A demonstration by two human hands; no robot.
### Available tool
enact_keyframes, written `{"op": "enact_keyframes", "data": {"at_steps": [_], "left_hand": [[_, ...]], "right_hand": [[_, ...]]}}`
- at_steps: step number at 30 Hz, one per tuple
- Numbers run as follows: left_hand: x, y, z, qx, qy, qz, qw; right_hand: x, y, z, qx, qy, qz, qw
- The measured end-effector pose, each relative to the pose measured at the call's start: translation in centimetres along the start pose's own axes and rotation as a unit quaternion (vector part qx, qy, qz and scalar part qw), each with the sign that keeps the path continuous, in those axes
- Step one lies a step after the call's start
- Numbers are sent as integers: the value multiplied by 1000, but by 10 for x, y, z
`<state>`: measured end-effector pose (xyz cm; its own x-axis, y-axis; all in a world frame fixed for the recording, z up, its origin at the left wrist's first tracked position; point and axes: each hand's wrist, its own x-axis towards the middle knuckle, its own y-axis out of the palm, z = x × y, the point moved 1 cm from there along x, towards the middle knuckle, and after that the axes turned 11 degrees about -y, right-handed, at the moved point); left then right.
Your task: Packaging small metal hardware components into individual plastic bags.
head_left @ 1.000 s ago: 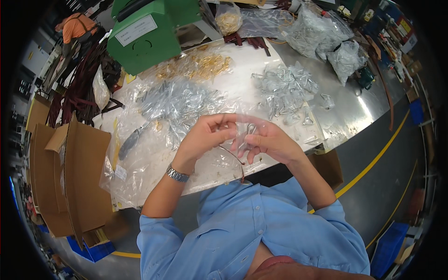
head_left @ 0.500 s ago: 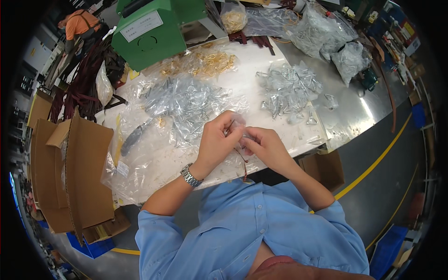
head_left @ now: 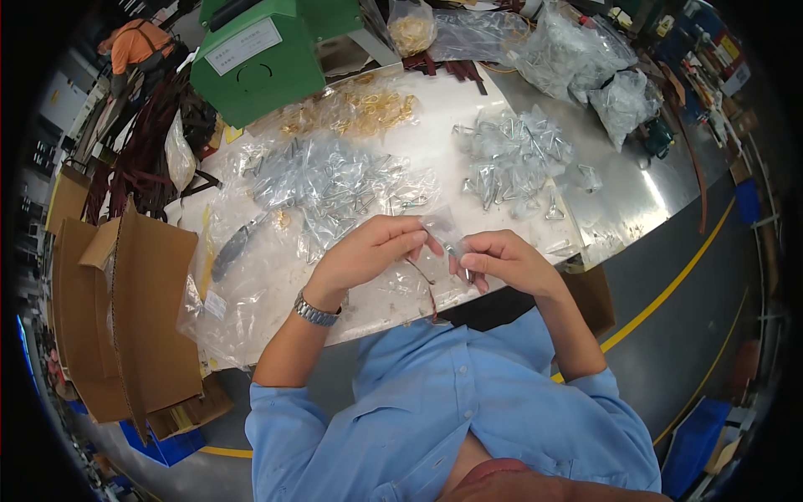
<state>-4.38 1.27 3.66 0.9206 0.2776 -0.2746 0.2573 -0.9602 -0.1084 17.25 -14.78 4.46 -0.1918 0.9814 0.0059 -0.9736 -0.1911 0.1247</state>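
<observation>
A small clear plastic bag (head_left: 442,224) stretches between my hands above the table's near edge. My left hand (head_left: 368,251), with a metal watch on the wrist, is closed, its fingertips pinching the bag's left side. My right hand (head_left: 508,263) is closed around a small silver metal piece (head_left: 452,250) at the bag's lower right; its exact shape is mostly hidden by the fingers. Beyond my left hand spreads a heap of silver metal fittings in clear bags (head_left: 326,180). Farther right lies a second pile of bagged silver fittings (head_left: 514,159). A thin dark cord (head_left: 432,293) hangs below my hands.
Gold fittings (head_left: 360,109) lie in front of a green machine (head_left: 259,75). Cardboard boxes (head_left: 155,309) stand at the left, beside a large clear plastic sheet (head_left: 238,309). Stuffed plastic bags (head_left: 569,50) sit at the back right. A person in orange (head_left: 138,46) bends over far left.
My hands have moved apart, the left one leftward and the right one slightly to the right. The small bag and metal piece now show between them.
</observation>
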Motion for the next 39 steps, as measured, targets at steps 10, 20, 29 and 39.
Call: {"op": "enact_keyframes", "data": {"at_steps": [10, 20, 29, 39], "left_hand": [[1, 20, 5, -103, -23, 97, 990], [14, 43, 12, 121, 16, -225, 967], [-5, -17, -8, -170, 10, -272, 947], [-3, -21, -3, -189, 29, -293, 937]], "right_hand": [[2, 2, -31, 7, 39, -38, 999], [14, 35, -25, -55, 3, -175, 983], [38, -61, 51, -610, -181, -270, 723], [110, -8, -38, -756, -273, 113, 585]]}}
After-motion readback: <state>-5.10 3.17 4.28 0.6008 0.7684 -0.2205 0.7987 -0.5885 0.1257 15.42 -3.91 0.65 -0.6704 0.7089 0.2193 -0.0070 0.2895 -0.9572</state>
